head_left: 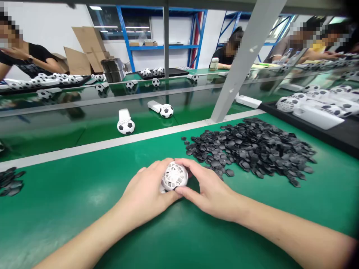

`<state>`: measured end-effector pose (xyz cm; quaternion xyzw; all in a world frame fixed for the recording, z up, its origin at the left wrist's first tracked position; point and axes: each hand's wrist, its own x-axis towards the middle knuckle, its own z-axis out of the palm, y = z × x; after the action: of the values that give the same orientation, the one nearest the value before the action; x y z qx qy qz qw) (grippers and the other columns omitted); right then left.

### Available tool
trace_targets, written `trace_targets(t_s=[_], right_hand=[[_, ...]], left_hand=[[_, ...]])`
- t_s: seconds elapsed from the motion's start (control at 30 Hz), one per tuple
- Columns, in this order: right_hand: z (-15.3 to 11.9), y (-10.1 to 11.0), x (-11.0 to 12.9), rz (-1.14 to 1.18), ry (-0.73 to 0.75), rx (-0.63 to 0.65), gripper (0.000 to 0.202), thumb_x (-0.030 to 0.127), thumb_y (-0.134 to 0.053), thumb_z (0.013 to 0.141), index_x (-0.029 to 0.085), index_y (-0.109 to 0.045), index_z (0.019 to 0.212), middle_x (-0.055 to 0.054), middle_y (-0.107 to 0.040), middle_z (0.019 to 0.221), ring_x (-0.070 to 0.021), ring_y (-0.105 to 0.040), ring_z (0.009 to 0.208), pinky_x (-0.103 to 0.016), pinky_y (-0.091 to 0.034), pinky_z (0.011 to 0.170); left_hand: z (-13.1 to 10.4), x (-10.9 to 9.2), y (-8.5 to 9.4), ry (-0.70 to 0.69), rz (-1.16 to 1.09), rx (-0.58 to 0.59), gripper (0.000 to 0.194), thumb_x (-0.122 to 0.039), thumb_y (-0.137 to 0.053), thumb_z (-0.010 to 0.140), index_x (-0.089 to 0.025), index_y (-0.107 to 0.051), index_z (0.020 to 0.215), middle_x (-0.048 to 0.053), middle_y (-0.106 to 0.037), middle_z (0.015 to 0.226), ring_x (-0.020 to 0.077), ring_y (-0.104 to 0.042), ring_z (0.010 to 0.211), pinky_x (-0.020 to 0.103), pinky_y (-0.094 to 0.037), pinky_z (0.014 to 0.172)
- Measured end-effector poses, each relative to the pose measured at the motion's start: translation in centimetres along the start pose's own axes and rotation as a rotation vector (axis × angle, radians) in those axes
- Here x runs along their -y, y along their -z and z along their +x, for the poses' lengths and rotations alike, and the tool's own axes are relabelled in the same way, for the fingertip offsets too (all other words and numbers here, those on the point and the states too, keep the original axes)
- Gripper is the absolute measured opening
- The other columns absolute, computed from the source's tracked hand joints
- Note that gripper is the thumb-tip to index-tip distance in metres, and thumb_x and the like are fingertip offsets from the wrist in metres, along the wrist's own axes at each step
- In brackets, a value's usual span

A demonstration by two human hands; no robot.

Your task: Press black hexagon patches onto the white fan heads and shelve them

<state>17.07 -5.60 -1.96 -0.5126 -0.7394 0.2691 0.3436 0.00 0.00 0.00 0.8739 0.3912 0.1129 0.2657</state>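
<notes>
Far left of the white ball shell (174,176), a small heap of dark pieces (9,181) lies at the edge of the green mat (70,201). Beyond the shell, on the conveyor belt (84,127), stand two finished football fans (125,123), black patches fitted, handles pointing away.

Left hand (146,194): curled round the shell's left and near side, fingers closed on it, thumb up against its rim. The shell sits between both hands, just above the mat, its round ribbed face tilted up toward the camera. Any handle is hidden beneath the hands, so I cannot tell its long axis.

Right hand (209,192): also closed on the shell, index finger over the far side, thumb pressing the near edge. Both hands equally near; neither leads.

Right of the shell, close to the right hand's fingers, spreads a large pile of black pentagon patches (249,149). Further right, a black tray (331,134) holds white unfinished fans (316,108).
</notes>
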Motion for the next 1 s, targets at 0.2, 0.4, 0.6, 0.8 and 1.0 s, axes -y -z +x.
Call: trace_targets(t_s=[0.2,0.4,0.6,0.8,1.0], right_hand=[[1.5,2.0,-1.8,-0.035,-0.098,-0.139,0.024,0.029,-0.054,0.083,0.02,-0.055,0.105,-0.006,-0.055,0.102,-0.0166,-0.054,0.091,-0.032,-0.047,0.08],[2.5,1.9,-3.6,-0.481,-0.007,-0.151,0.018,0.022,-0.055,0.084,0.021,-0.064,0.099,-0.007,-0.055,0.096,-0.0206,-0.046,0.093,-0.036,-0.043,0.083],[2.7,0.8,-3.1,-0.563,0.064,0.016,0.017,0.021,-0.052,0.086,0.018,-0.066,0.093,-0.007,-0.059,0.087,-0.0197,-0.047,0.086,-0.034,-0.043,0.078],[2.1,1.7,-2.6,-0.26,-0.056,-0.052,0.011,0.011,-0.06,0.078,0.015,-0.061,0.088,-0.002,-0.06,0.081,-0.0135,-0.054,0.074,-0.027,-0.045,0.069],[0.8,2.3,-0.4,0.002,0.218,-0.043,0.02,0.009,-0.049,0.085,0.021,-0.064,0.088,-0.002,-0.058,0.086,-0.0113,-0.054,0.082,-0.024,-0.045,0.075]], left_hand=[[0.1,0.4,0.1,0.091,0.076,0.03,0.059,-0.038,-0.06,0.069,-0.03,-0.038,0.124,0.002,-0.052,0.122,0.0281,-0.053,0.103,0.04,-0.043,0.082],[0.2,1.3,0.8,-0.043,0.224,0.035,0.065,-0.01,-0.042,0.067,-0.032,-0.036,0.127,-0.001,-0.049,0.126,0.0252,-0.045,0.113,0.041,-0.037,0.09],[0.2,1.6,0.8,-0.05,0.284,0.03,0.07,-0.006,-0.04,0.066,-0.031,-0.033,0.131,0.004,-0.055,0.11,0.0262,-0.047,0.101,0.04,-0.039,0.081],[0.1,2.0,0.7,-0.085,0.261,-0.005,0.068,-0.005,-0.039,0.069,-0.03,-0.033,0.132,0.002,-0.054,0.116,0.0251,-0.044,0.107,0.042,-0.034,0.09],[0.1,1.5,1.2,-0.062,0.203,0.059,0.07,-0.041,-0.061,0.069,-0.028,-0.034,0.132,0.005,-0.054,0.116,0.0291,-0.043,0.109,0.048,-0.029,0.096]])
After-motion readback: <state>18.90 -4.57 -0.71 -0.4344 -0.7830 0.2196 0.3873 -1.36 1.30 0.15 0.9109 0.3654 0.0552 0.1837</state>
